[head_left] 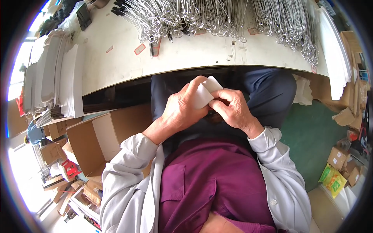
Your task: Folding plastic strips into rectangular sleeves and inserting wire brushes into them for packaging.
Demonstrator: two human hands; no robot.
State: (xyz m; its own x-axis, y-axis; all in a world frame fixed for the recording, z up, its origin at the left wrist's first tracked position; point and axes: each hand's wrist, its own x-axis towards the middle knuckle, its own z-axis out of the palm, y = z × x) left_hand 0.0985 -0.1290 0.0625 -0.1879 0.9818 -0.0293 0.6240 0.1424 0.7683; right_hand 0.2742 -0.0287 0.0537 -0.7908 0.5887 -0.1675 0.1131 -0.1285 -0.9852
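Over my lap, just off the table's near edge, both hands hold a small white folded piece [201,97], which looks like thin card or a flat carton. One part of it, with a rounded corner, sticks up beyond the fingers. My left hand [179,105] is wrapped round its left side, thumb on top. On the right, my right hand [234,110] pinches its lower right edge between thumb and fingers. The fingers hide part of the piece, so I cannot tell its full shape.
Many thin wire brushes with looped ends [217,19] lie along the far side of the white table [116,70]. White flat card sheets [70,77] are stacked at left, more [336,54] at right. An open cardboard box [91,139] stands by my left arm.
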